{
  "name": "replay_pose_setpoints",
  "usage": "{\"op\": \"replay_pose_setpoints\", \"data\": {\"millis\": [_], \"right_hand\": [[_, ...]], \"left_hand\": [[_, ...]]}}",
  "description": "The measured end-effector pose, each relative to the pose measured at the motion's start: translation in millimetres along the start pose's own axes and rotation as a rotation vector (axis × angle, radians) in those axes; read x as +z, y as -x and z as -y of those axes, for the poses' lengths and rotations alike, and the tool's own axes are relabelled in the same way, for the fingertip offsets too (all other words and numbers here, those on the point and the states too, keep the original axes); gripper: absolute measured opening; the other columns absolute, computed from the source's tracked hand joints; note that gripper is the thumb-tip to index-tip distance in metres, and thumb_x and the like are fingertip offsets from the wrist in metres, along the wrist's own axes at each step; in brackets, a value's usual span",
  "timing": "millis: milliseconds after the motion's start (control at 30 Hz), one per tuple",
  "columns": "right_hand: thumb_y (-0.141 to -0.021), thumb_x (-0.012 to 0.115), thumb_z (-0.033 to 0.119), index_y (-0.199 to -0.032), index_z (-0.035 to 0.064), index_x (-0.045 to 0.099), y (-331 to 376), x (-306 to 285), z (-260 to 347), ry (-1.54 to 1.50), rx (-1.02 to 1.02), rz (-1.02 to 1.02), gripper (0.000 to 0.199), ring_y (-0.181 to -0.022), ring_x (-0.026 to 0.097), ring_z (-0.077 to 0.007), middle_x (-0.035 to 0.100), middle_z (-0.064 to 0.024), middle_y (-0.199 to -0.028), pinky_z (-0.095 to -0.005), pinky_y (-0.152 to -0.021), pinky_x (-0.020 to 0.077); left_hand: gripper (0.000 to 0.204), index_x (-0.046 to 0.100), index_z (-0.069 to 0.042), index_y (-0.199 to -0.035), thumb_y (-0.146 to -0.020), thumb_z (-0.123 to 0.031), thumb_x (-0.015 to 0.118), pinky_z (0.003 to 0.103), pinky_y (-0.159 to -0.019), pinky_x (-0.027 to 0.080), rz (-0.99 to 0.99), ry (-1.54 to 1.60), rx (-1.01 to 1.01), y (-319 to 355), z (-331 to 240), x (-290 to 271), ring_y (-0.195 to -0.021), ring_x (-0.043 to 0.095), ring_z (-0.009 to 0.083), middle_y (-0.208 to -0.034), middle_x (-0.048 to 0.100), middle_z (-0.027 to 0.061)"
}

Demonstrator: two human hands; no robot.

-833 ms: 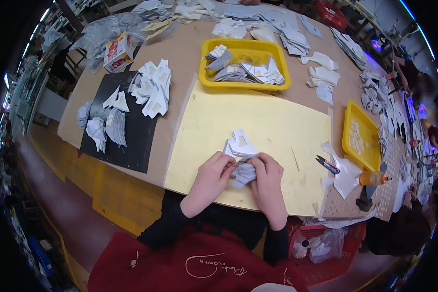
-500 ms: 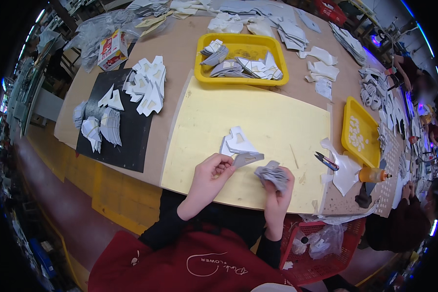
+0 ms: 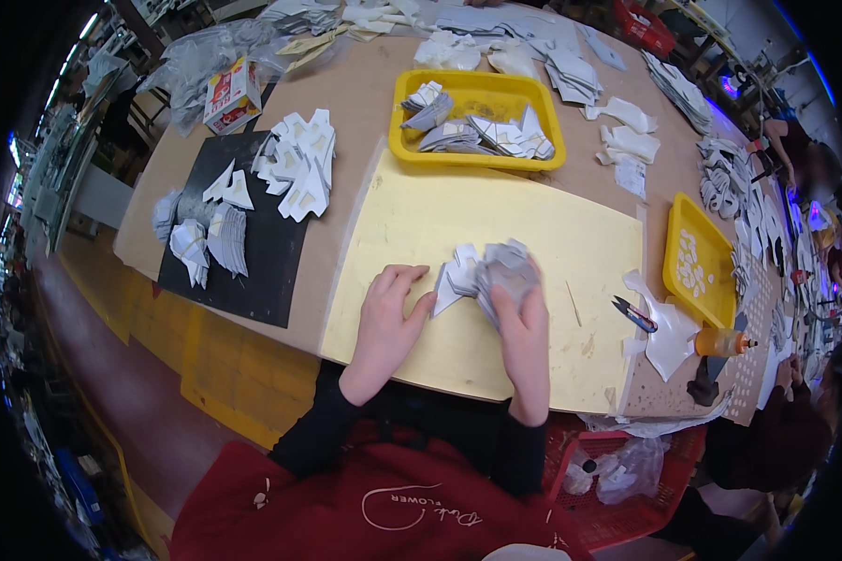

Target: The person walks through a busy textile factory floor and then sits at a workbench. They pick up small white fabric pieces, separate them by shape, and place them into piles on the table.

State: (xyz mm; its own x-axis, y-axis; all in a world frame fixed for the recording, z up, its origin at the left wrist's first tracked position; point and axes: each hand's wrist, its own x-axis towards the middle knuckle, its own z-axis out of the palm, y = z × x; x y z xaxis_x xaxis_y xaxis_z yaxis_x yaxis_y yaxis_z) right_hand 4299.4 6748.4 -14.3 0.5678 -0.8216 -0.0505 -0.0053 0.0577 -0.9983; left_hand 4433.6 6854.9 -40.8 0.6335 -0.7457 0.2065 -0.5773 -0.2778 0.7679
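Note:
In my right hand [image 3: 526, 341] is a bundle of grey cut pieces [image 3: 505, 268], the thumb pressed over its near side. The bundle is slightly blurred and sits against a small pile of white-faced cut pieces [image 3: 456, 274] on the yellow board [image 3: 393, 224]; whether they touch, I cannot tell. My left hand [image 3: 391, 313] rests just left of that pile, fingers curved and thumb apart, with nothing in it. A thin stick [image 3: 573, 304] lies on the board to the right of my right hand.
Beyond the board stands a yellow tray [image 3: 482, 165] with bundled pieces. Stacks lie on a black mat [image 3: 271, 290] at left. Thread snips [image 3: 634, 314], an orange bottle [image 3: 720, 342] and a smaller yellow tray [image 3: 675, 271] are at right. A red basket [image 3: 627, 524] sits below the table edge.
My right hand has carried the grey bundle up and left to the white pile. The left hand has let go of the single grey piece and moved slightly left.

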Motion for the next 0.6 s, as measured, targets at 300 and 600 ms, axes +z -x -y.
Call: {"op": "replay_pose_setpoints", "data": {"millis": [300, 600], "right_hand": [[-0.092, 0.056, 0.007, -0.131, 0.0018, 0.044, 13, 21, -36, 0.566, -0.141, -0.051, 0.041, -0.121, 0.046, -0.0317, 0.050, -0.0197, -0.126, -0.0442, -0.103, 0.0333], [-0.093, 0.054, -0.002, -0.142, 0.0023, 0.028, 52, 15, -43, -0.464, -0.148, -0.281, 0.056, -0.124, 0.045, -0.0204, 0.045, -0.0120, -0.134, -0.0347, -0.107, 0.0344]], "left_hand": [[0.023, 0.060, 0.000, -0.105, -0.084, -0.004, 0.069, 0.026, -0.075, 0.048, 0.223, 0.146, -0.145, -5, 4, 6, -0.082, 0.057, 0.0161, -0.092, 0.059, 0.0064], [0.017, 0.058, 0.003, -0.106, -0.090, 0.002, 0.061, 0.020, -0.079, 0.049, 0.295, 0.783, -0.356, 19, -3, 15, -0.087, 0.058, 0.0068, -0.093, 0.060, 0.0036]]}}
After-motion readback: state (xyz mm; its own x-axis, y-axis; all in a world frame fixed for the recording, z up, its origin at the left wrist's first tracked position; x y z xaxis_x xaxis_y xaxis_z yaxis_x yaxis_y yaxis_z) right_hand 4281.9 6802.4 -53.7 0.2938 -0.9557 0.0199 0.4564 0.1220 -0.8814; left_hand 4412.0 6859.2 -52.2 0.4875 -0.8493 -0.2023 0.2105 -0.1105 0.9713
